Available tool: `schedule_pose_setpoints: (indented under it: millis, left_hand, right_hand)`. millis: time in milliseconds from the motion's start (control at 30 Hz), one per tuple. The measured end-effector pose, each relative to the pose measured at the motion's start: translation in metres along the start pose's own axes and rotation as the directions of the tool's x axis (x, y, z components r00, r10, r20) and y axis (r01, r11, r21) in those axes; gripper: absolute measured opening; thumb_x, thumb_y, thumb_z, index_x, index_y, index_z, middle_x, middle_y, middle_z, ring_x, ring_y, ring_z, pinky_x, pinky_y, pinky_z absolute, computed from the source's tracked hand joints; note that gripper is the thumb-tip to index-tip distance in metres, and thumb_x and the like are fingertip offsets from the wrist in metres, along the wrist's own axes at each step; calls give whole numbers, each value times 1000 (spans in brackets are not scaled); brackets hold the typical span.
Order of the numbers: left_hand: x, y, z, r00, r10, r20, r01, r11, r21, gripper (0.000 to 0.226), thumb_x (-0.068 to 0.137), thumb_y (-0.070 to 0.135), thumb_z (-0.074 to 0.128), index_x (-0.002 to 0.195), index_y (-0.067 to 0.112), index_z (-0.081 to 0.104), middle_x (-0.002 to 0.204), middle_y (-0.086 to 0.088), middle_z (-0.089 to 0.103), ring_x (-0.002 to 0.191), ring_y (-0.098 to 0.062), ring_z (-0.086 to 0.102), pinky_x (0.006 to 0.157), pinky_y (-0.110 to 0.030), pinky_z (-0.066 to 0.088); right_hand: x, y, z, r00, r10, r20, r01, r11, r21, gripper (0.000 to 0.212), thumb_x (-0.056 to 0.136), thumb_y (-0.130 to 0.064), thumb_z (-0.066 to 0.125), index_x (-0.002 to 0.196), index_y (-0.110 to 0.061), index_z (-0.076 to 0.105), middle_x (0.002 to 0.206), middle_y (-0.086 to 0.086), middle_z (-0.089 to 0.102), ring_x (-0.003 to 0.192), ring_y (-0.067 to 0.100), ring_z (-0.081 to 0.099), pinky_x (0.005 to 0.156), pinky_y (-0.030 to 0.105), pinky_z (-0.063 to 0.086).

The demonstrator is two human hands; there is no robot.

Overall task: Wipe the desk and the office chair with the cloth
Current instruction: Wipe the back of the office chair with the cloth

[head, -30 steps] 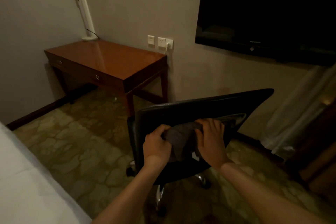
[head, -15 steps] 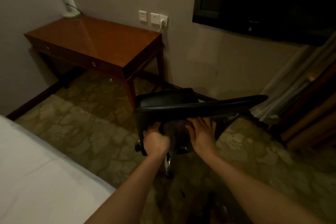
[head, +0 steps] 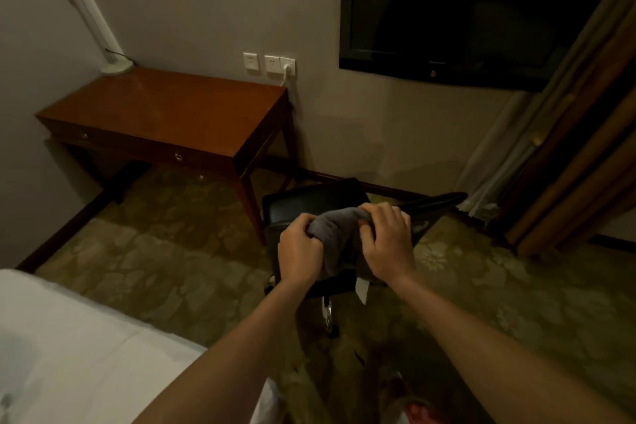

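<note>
Both hands, left hand (head: 300, 249) and right hand (head: 387, 244), have bunched the cloth (head: 335, 227) tighter.

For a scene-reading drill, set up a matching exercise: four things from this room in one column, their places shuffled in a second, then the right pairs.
Things:
1. cloth
2. desk
3. television
4. bed

Places:
A. mounted on the wall
B. bottom left of view
C. gripped in both hands, over the office chair
D. in the corner, below the wall sockets

Pairs: 1-C, 2-D, 3-A, 4-B
</note>
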State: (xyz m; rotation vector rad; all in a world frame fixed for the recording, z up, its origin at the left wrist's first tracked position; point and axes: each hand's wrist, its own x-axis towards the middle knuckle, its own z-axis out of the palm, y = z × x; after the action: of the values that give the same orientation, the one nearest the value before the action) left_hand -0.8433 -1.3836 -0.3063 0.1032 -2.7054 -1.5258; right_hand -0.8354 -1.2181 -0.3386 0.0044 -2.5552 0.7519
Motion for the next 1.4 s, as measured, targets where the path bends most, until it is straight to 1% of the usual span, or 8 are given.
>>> schedule_pose_setpoints:
  millis: [167,367,533,667,867,967,1067,1400]
  left_hand:
    - [32,25,23,990,132,40,-134,990,39,21,90,7,53,88,28,58,83,13,61,75,-4,58,65,-30,56]
    - [71,17,66,966,253,53,-258,919,298,9,92,14,52,95,22,55,100,6,55,77,-11,48,79,-32,44]
    - [80,13,74,953,298,54,-288,836,466,10,88,18,55,97,21,58,100,4,58,89,-18,52,77,-31,38]
    - [80,9,69,958,280,56,-274,845,459,15,86,18,57,101,20,59,103,4,56,92,-14,46,69,-26,35]
    - [91,-5,60,955,278,102,-290,809,511,21,87,25,61,108,24,58,112,6,52,102,-15,48,62,-28,46]
    - [97,-11,45,943,293,155,-332,833,442,5,89,26,54,92,28,50,93,12,53,82,-12,52,57,-28,38]
    - [103,-18,28,943,253,216,-320,870,376,10,88,30,51,84,32,43,77,13,51,70,-11,52,60,-32,43]
    - [141,-61,-37,838,358,412,-487,831,270,15,88,26,53,83,31,39,74,14,51,64,-5,49,58,-27,37]
  right_hand:
    - [35,14,-11,991,55,-125,-54,998,14,31,89,-31,45,109,-15,62,100,0,56,95,15,48,87,26,33]
    - [61,55,10,994,82,-66,-87,993,-78,29,88,-33,44,102,-15,63,92,0,57,88,20,52,84,34,39]
    - [67,64,16,996,84,-27,-85,996,-39,27,87,-32,44,95,-13,62,85,1,55,78,20,51,68,27,37]
    - [69,61,22,999,45,0,-45,998,-53,23,86,-30,46,92,-14,62,82,1,55,75,19,50,65,32,41]
    - [69,51,35,998,55,-12,-56,996,-71,25,87,-32,44,88,-14,62,80,2,55,72,19,49,62,33,42]
    - [66,36,44,997,56,-55,-61,994,-92,26,87,-32,43,87,-14,63,79,2,55,72,20,50,61,33,41]
    - [65,17,51,992,88,-87,-97,989,-109,27,88,-32,43,88,-14,64,80,3,56,73,21,51,62,32,39]
    - [48,-52,97,952,188,-241,-236,953,-189,30,89,-32,42,92,-12,65,83,3,56,73,22,54,59,33,42]
